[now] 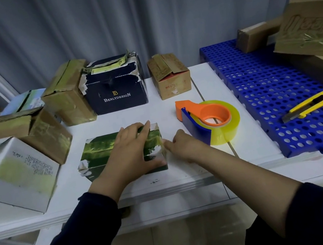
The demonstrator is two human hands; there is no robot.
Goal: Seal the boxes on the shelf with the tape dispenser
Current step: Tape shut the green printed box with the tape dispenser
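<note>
While L hand (130,149) lies spread, fingers straight, atop green box (96,151) at shelf (125,118) ctr, R hand (184,144) touches box's 3 o'clock end w/ curled fingers; can't tell if it pinches anything. Tape dispenser (207,120) sits at box's 2 o'clock.

The green box (101,152) is glossy cardboard under shiny tape; the tape roll (224,124) is clear yellowish plastic, and the blue mat (268,86) is perforated plastic.
</note>
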